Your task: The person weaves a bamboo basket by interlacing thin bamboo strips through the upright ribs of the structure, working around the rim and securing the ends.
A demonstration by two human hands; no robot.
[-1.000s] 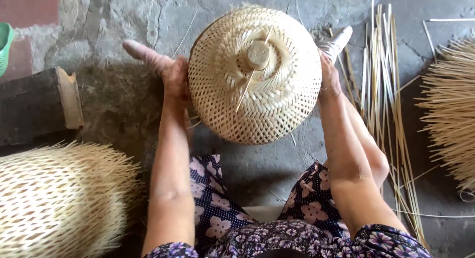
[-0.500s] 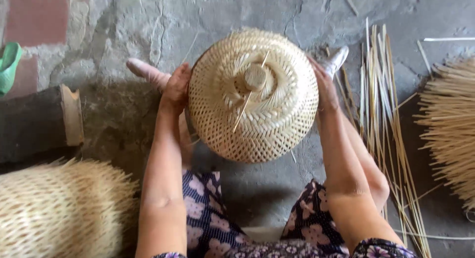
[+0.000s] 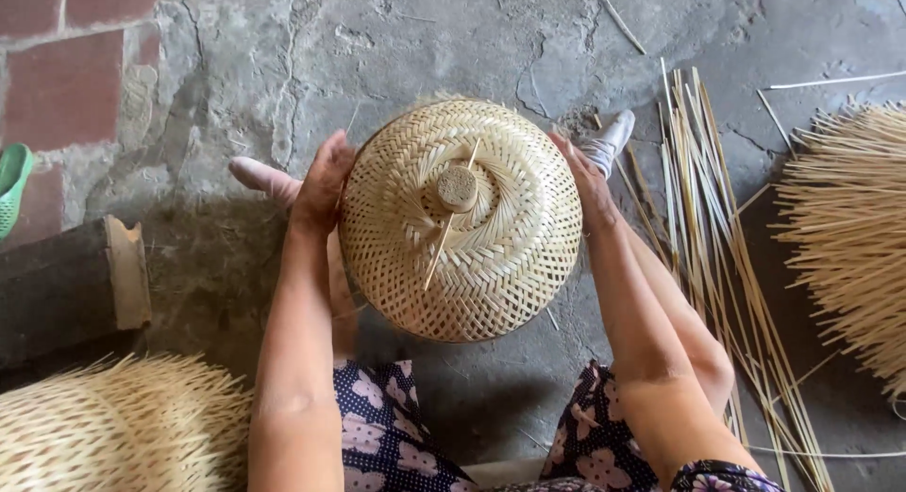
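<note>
Head view: L hand (image 3: 324, 183) & R hand (image 3: 583, 176) both grip woven basket (image 3: 461, 220) sides

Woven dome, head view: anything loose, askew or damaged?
One oddity: a loose bamboo strip pokes out beside the round knob and lies slantwise across the woven dome, not tucked in. Otherwise the weave looks even. Left hand and right hand grip its sides.
</note>
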